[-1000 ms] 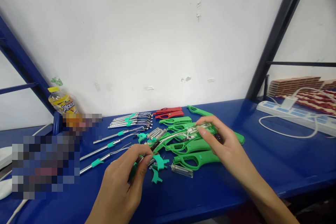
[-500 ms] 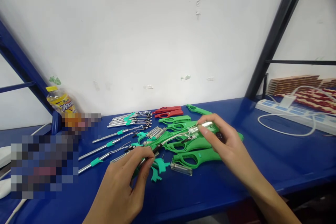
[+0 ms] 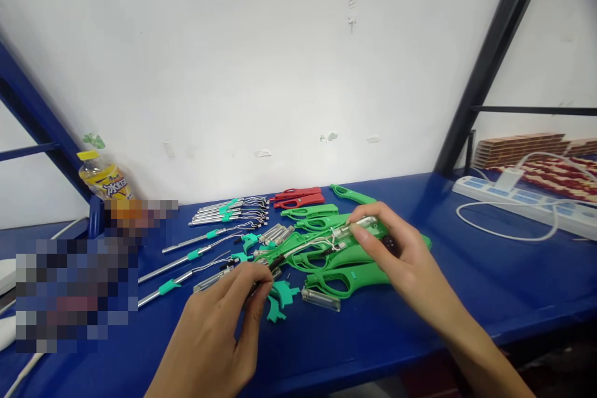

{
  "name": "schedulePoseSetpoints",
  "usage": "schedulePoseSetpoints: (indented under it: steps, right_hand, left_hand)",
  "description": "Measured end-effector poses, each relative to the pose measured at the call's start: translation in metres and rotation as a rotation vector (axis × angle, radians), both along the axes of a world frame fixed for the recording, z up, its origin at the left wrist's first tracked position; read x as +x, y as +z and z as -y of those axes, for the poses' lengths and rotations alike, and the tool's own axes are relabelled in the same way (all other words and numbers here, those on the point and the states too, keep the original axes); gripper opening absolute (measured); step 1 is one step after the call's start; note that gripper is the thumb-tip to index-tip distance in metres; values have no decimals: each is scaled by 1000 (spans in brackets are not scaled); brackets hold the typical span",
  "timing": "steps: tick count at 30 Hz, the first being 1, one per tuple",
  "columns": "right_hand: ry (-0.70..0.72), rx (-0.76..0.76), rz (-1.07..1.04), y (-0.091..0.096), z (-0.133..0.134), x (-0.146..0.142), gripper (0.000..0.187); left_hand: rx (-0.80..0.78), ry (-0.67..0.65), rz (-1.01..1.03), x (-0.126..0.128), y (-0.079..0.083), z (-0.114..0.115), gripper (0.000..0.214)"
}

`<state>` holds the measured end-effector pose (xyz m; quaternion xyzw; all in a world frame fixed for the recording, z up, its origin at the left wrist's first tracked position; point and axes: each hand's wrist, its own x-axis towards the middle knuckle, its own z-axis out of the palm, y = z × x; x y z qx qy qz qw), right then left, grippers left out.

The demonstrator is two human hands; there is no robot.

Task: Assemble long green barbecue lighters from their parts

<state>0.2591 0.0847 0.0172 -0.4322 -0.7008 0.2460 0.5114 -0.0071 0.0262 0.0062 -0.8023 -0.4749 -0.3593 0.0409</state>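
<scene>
My right hand [image 3: 401, 255] is closed, thumb and fingers around a clear lighter fuel tank [image 3: 345, 231]. Green casing shows just behind the tank. White wires [image 3: 305, 244] run from the tank's end to a black sleeve [image 3: 278, 262] beside my left hand [image 3: 219, 323]. That hand is pinched on the front of this lighter assembly, its fingers covering the part they grip. Several green lighter casings [image 3: 359, 278] lie beneath and beyond the right hand. Teal triggers [image 3: 285, 293] and a loose clear tank [image 3: 321, 300] rest close to the left fingertips.
Metal lighter rods with wires [image 3: 193, 255] spread across the blue table [image 3: 466, 286] at left. Red casings [image 3: 298, 200] lie near the wall. A yellow-capped bottle [image 3: 105, 180] stands at far left. At right are a white power strip [image 3: 527, 202] and its looping cable.
Both hands keep their grips in almost the same place. The wired end and tank shift very slightly, and the whole view drifts a little.
</scene>
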Motion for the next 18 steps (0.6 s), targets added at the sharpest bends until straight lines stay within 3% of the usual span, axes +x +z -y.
schedulePoseSetpoints:
  steps: [18]
  right_hand:
    - [8, -44, 34, 1, 5, -2, 24]
  left_hand:
    - [28, 1, -69, 3, 0, -1, 15]
